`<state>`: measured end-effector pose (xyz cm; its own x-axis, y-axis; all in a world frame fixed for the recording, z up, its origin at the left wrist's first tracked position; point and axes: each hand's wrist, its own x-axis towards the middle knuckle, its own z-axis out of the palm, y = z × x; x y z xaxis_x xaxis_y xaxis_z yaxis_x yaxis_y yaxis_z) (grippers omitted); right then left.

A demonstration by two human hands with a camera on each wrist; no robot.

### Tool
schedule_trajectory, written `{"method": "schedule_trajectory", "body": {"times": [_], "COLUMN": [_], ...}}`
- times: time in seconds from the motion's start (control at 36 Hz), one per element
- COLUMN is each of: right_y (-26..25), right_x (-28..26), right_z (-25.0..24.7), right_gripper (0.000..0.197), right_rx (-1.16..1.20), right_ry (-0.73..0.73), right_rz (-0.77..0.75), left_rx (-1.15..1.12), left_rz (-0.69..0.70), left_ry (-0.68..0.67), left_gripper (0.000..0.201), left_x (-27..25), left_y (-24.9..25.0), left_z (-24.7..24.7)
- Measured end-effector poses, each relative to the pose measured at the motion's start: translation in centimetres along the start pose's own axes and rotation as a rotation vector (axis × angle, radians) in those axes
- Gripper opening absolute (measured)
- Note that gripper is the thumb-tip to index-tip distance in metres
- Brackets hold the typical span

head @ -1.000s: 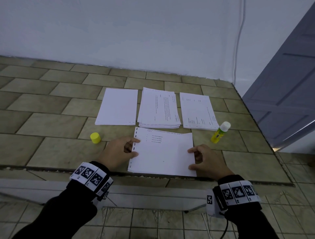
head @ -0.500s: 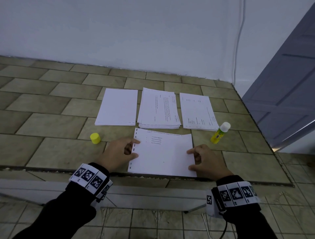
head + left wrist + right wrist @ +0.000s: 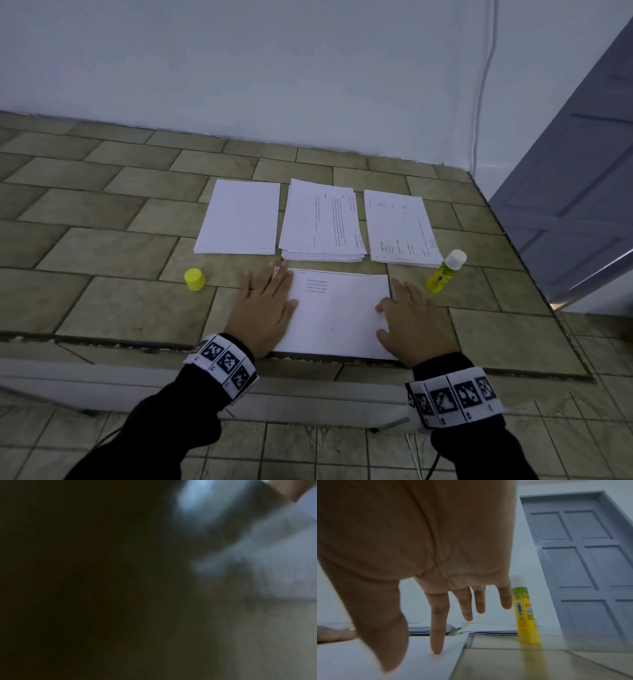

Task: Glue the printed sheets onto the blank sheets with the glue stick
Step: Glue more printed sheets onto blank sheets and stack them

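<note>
Printed sheet [image 3: 337,315] lying at near edge of worktop [image 3: 113,308], under both palms. Left hand [image 3: 263,308] flat on left margin, right hand [image 3: 411,322] flat on right margin, each grip wide, fingers straight. Best smoothed from middle outward, corners last. Glue stick [image 3: 445,272] upright just right.

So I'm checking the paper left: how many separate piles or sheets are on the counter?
4: blank pile back left, printed stack middle, printed pile right, one sheet in front.
</note>
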<state>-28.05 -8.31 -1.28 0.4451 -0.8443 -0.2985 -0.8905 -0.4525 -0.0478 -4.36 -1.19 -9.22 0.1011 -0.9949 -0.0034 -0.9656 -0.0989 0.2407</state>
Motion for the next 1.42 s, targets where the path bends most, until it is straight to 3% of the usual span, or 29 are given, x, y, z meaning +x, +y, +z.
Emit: {"method": "schedule_trajectory", "body": {"times": [0.08, 0.22, 0.33, 0.47, 0.69, 0.75, 0.81, 0.86, 0.92, 1.0, 1.08, 1.14, 1.19, 1.31, 1.42], "right_y": [-2.0, -6.8, -8.9, -7.2, 0.2, 0.3, 0.3, 0.3, 0.4, 0.4, 0.4, 0.3, 0.1, 0.2, 0.3], "right_x": [0.6, 1.9, 3.5, 4.8, 4.0, 4.0, 4.1, 4.1, 4.1, 4.2, 4.2, 4.2, 4.2, 4.1, 4.1], "right_z": [0.5, 2.7, 4.4, 5.8, 5.8, 5.9, 6.0, 6.1, 6.3, 6.4, 6.3, 6.1, 6.1, 6.1, 6.1], "right_gripper": [0.048, 0.063, 0.096, 0.103, 0.093, 0.093, 0.093, 0.094, 0.098, 0.095, 0.094, 0.094, 0.094, 0.094, 0.093], "right_rx": [0.059, 0.185, 0.212, 0.112, 0.110, 0.099, 0.082, 0.071, 0.059, 0.059, 0.060, 0.055, 0.047, 0.056, 0.042], "right_ry": [0.074, 0.052, 0.101, 0.171, 0.195, 0.201, 0.198, 0.202, 0.208, 0.215, 0.209, 0.208, 0.208, 0.202, 0.211], "right_rz": [-0.036, -0.166, -0.203, -0.206, 0.008, 0.005, 0.010, 0.014, 0.013, 0.014, 0.023, 0.027, 0.023, 0.023, 0.019], "left_rx": [0.014, 0.047, 0.077, 0.082, 0.090, -0.003, -0.248, -0.531, -0.666, -0.455, -0.145, -0.007, 0.035, 0.079, 0.088], "left_rz": [-0.016, -0.008, -0.011, -0.012, 0.036, 0.051, 0.009, -0.034, -0.024, 0.038, 0.068, 0.055, 0.049, 0.060, 0.005], "left_ry": [-0.016, -0.043, -0.067, -0.063, -0.087, -0.121, -0.102, -0.009, 0.122, 0.214, 0.020, -0.099, -0.125, -0.075, -0.050], "left_gripper": [0.079, 0.090, 0.080, 0.076, 0.079, 0.079, 0.063, 0.046, 0.042, 0.050, 0.074, 0.076, 0.070, 0.094, 0.092], "left_x": [0.2, 0.2, 0.2, 0.1, 0.2, 0.4, 0.9, 1.2, 1.5, 1.5, 0.8, 0.8, 1.1, 1.4, 1.1], "left_y": [-0.2, -0.4, -0.5, -0.3, -0.6, -0.9, -1.5, -1.9, -1.6, 0.5, 4.1, 5.4, 5.6, 4.0, 1.8], "left_z": [0.1, 0.1, 0.1, 0.1, -0.3, -0.9, -1.3, -2.0, -2.4, -2.7, -2.6, -1.6, -0.4, 1.0, 0.6]}}
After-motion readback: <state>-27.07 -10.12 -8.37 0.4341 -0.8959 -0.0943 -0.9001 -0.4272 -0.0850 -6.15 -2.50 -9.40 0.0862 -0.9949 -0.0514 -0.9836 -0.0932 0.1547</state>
